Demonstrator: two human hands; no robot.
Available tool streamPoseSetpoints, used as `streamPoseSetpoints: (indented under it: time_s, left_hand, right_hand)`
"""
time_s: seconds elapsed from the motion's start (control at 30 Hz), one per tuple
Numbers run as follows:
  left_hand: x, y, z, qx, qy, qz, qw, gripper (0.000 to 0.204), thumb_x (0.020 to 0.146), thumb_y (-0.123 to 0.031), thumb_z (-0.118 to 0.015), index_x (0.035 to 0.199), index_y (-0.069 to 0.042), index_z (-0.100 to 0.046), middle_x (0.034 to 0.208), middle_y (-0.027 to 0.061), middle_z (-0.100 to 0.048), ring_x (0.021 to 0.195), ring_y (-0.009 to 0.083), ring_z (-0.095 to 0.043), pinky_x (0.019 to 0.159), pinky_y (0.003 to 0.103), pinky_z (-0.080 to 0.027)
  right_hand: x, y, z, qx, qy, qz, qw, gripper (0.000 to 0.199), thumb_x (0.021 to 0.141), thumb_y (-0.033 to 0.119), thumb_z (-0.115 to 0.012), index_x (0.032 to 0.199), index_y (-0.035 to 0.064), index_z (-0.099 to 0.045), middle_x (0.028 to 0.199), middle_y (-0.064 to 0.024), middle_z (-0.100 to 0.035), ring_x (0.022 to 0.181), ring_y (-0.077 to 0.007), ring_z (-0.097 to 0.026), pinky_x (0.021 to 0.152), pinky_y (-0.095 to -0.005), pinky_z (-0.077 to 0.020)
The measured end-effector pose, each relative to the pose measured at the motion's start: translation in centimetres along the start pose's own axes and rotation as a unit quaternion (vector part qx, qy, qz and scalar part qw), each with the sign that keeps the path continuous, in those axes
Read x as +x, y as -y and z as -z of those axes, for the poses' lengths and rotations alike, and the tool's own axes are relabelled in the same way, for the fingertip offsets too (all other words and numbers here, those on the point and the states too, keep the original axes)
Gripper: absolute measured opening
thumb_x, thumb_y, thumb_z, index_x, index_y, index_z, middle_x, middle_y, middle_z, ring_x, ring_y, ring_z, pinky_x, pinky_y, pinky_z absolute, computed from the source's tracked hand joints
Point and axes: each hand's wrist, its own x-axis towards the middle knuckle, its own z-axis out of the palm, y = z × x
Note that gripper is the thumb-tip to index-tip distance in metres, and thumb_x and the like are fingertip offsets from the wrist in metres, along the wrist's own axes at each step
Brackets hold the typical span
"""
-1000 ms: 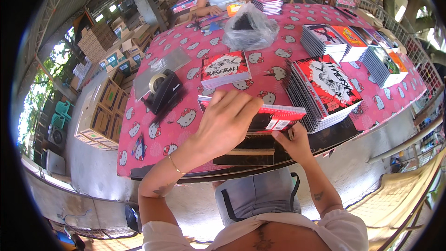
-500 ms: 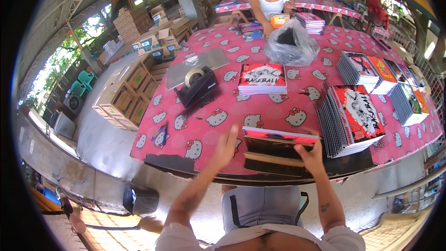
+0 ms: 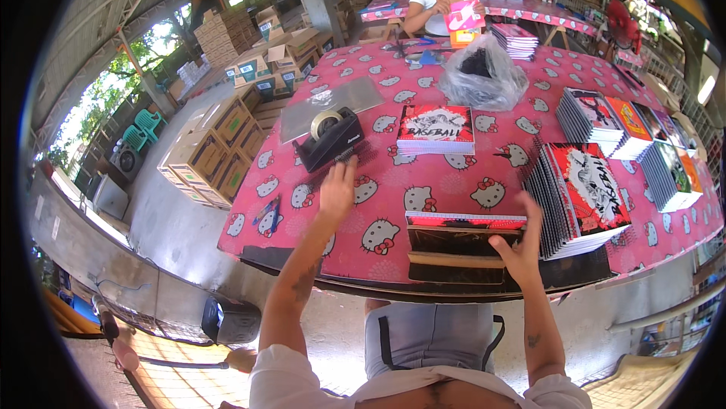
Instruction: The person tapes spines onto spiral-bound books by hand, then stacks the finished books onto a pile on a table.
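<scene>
My left hand (image 3: pixel 338 191) is stretched out over the table, its fingers extended just below the black tape dispenser (image 3: pixel 333 139), which carries a roll of clear tape. A gap to the dispenser is hard to judge. Close to the table's front edge, my right hand (image 3: pixel 520 250) has thumb and fingers apart at the right end of a low pile of red and black notebooks (image 3: pixel 465 220). That pile sits against a dark block with brown edges (image 3: pixel 457 259). Beside my right hand stands a tall stack of spiral notebooks (image 3: pixel 581 193) with red, black and white covers.
More notebooks (image 3: pixel 435 123) lie mid-table, and other stacks (image 3: pixel 594 118) stand at the right. Behind are a clear plastic bag (image 3: pixel 484 80) and clear sheets (image 3: pixel 333 105). Across the table, a person (image 3: pixel 442 4) holds a pink booklet (image 3: pixel 463 15). Cartons (image 3: pixel 208 148) stand left.
My left hand has moved forward and left from the low pile to the tape dispenser. My right hand's fingers have spread at the pile's end. The person opposite has raised a pink booklet.
</scene>
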Motion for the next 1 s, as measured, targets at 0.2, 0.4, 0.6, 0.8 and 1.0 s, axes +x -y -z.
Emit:
streamPoseSetpoints:
  time_s: [0.2, 0.4, 0.6, 0.8, 1.0]
  left_hand:
    - [-3.1, -7.7, 6.2, -0.199, 0.047, 0.097, 0.974, 0.029, 0.097, -0.014, -0.066, 0.124, -0.004, -0.061, 0.094, 0.0126, -0.067, 0.077, 0.0307, -0.069, 0.067, 0.045, -0.056]
    - [-2.9, -14.3, 13.6, -0.396, -0.013, 0.138, 0.908, 0.017, 0.095, -0.005, -0.071, 0.111, -0.004, -0.075, 0.078, 0.0105, -0.067, 0.064, 0.0191, -0.063, 0.056, 0.031, -0.049]
    - [-2.3, -14.2, 12.7, -0.362, -0.044, 0.143, 0.92, 0.015, 0.093, -0.008, -0.073, 0.106, -0.004, -0.077, 0.078, 0.0106, -0.068, 0.063, 0.0211, -0.063, 0.054, 0.032, -0.049]
    - [-1.6, -13.3, 12.5, -0.331, 0.014, 0.16, 0.93, 0.016, 0.098, -0.018, -0.07, 0.092, -0.003, -0.075, 0.063, 0.0094, -0.064, 0.053, 0.0237, -0.062, 0.051, 0.034, -0.047]
    - [-0.9, -13.5, 12.8, -0.311, 0.069, 0.218, 0.923, 0.026, 0.101, -0.025, -0.068, 0.088, -0.003, -0.072, 0.061, 0.0102, -0.064, 0.052, 0.0273, -0.063, 0.05, 0.036, -0.048]
  right_hand:
    - [3.5, 8.4, -5.7, -0.157, 0.146, 0.225, 0.95, 0.029, 0.087, 0.02, -0.074, 0.115, 0.0113, -0.073, 0.116, -0.0099, -0.068, 0.103, -0.0302, -0.066, 0.093, -0.043, -0.0488]
    - [3.7, 4.6, -9.3, -0.182, 0.197, 0.174, 0.947, 0.014, 0.083, 0.017, -0.073, 0.096, 0.011, -0.07, 0.073, -0.0054, -0.067, 0.068, -0.0281, -0.068, 0.066, -0.0402, -0.0527]
    - [4.0, 5.1, -9.2, -0.175, 0.206, 0.158, 0.95, 0.01, 0.085, 0.016, -0.073, 0.094, 0.0115, -0.071, 0.074, -0.0056, -0.067, 0.067, -0.0293, -0.067, 0.064, -0.0413, -0.0527]
    - [4.0, 5.1, -9.3, -0.168, 0.197, 0.169, 0.951, 0.008, 0.086, 0.017, -0.073, 0.092, 0.0121, -0.07, 0.074, -0.0053, -0.067, 0.064, -0.0298, -0.066, 0.063, -0.0409, -0.0516]
    - [4.1, 5.5, -8.8, -0.182, 0.236, 0.146, 0.943, 0.011, 0.091, 0.02, -0.072, 0.099, 0.0122, -0.071, 0.083, -0.0065, -0.072, 0.066, -0.0309, -0.067, 0.063, -0.0416, -0.0508]
